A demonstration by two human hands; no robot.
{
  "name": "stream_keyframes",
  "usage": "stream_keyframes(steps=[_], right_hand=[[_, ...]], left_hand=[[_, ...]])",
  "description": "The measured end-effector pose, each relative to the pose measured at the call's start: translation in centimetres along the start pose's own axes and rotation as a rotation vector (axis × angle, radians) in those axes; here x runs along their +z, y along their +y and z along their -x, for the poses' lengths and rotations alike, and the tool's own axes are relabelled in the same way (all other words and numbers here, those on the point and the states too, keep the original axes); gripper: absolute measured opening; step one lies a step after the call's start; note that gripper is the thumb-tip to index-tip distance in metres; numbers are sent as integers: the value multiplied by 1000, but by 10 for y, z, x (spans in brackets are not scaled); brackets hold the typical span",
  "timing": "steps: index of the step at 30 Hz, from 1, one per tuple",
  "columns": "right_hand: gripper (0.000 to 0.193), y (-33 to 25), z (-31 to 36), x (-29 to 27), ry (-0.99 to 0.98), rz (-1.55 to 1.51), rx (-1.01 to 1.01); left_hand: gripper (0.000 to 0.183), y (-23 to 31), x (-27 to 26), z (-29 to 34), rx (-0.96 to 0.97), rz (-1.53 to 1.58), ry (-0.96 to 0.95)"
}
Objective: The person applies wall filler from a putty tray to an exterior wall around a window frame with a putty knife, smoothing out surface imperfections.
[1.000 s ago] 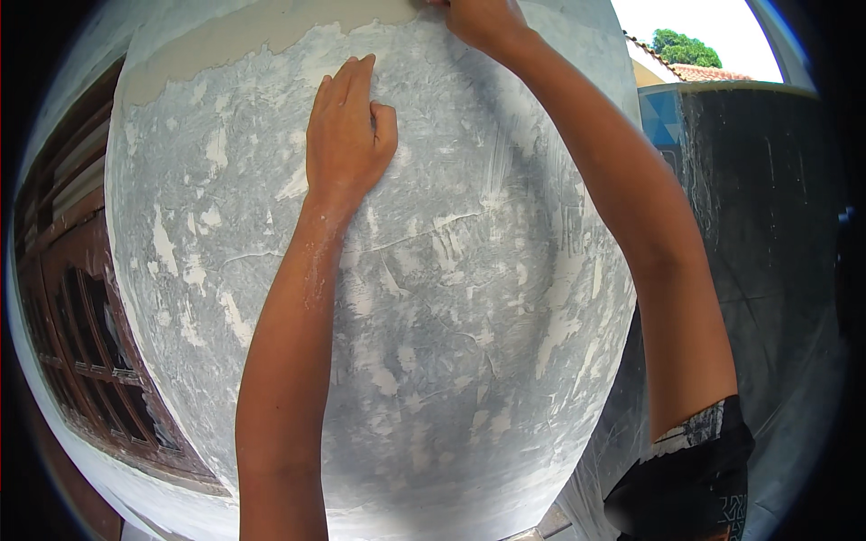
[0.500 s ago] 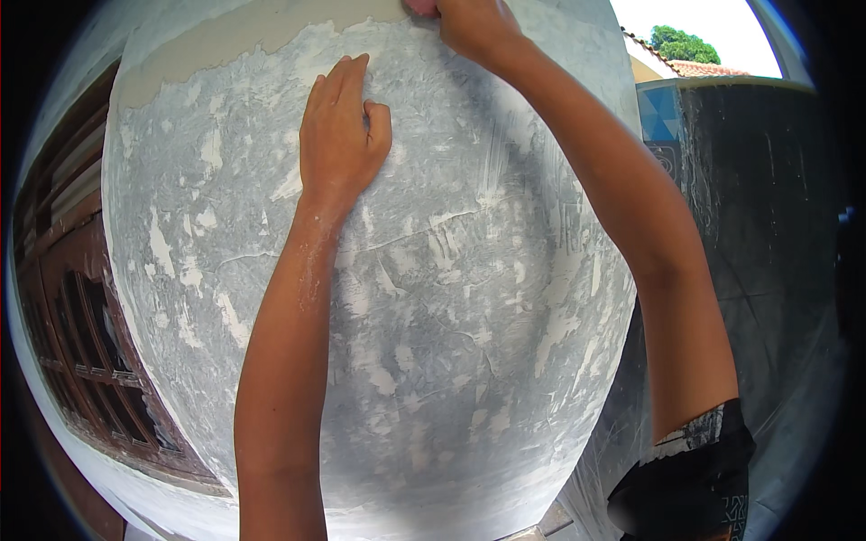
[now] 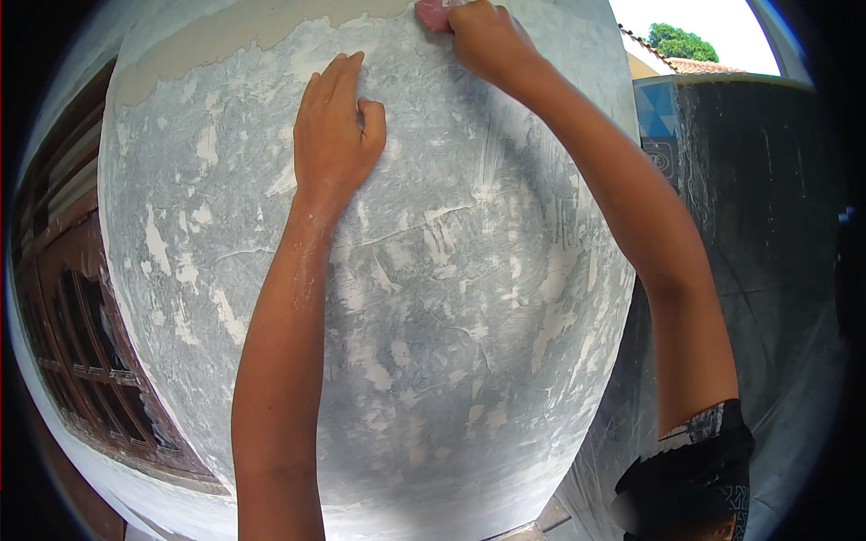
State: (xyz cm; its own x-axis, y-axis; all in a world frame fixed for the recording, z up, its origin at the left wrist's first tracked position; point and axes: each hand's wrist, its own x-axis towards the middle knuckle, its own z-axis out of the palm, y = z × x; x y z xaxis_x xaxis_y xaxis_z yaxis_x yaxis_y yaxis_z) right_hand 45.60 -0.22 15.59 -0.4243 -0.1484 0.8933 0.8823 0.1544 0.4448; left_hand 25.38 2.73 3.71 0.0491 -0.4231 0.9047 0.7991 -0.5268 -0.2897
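Before me rises a grey wall (image 3: 424, 298) with rough white patches of filler. A smoother beige coat (image 3: 194, 45) with a ragged lower edge runs along its top. My left hand (image 3: 336, 126) lies flat against the wall at upper left of centre, open, with fingers together pointing up and the thumb apart. At the top, my right hand (image 3: 496, 45) is closed around a small, flat pink piece (image 3: 434, 14) held against the wall, near the edge of the beige coat. The exact kind of the piece does not show, and my fingers cover part of it.
On the left is a brown wooden window frame (image 3: 86, 343) with dark panes. A dark panel (image 3: 753, 198) with a blue patterned strip (image 3: 656, 110) stands at right, past the wall's edge. Beyond it are a tiled roof (image 3: 699, 66) and a green tree (image 3: 683, 42).
My right hand has shifted a little right and down along the wall, and more of the pink piece shows. My left hand stays flat at nearly the same spot.
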Motion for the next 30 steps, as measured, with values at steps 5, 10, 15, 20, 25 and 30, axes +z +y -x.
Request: stream_keyframes(steps=[5, 10, 15, 20, 25, 30], right_hand=[[15, -27, 16, -32, 148, -223, -90], [13, 21, -26, -10, 183, -205, 139], [24, -18, 24, -7, -18, -4, 35], [17, -31, 13, -29, 191, -326, 19], [18, 10, -33, -12, 34, -159, 106], [28, -52, 24, -6, -62, 9, -49]], left_hand=[[49, -1, -3, 0, 15, -5, -2], [49, 4, 1, -1, -1, 4, -9], [49, 1, -1, 0, -6, -14, -13], [49, 4, -3, -2, 9, -25, -18], [50, 7, 3, -4, -9, -5, -13], [50, -3, -6, 1, -43, -24, -6]])
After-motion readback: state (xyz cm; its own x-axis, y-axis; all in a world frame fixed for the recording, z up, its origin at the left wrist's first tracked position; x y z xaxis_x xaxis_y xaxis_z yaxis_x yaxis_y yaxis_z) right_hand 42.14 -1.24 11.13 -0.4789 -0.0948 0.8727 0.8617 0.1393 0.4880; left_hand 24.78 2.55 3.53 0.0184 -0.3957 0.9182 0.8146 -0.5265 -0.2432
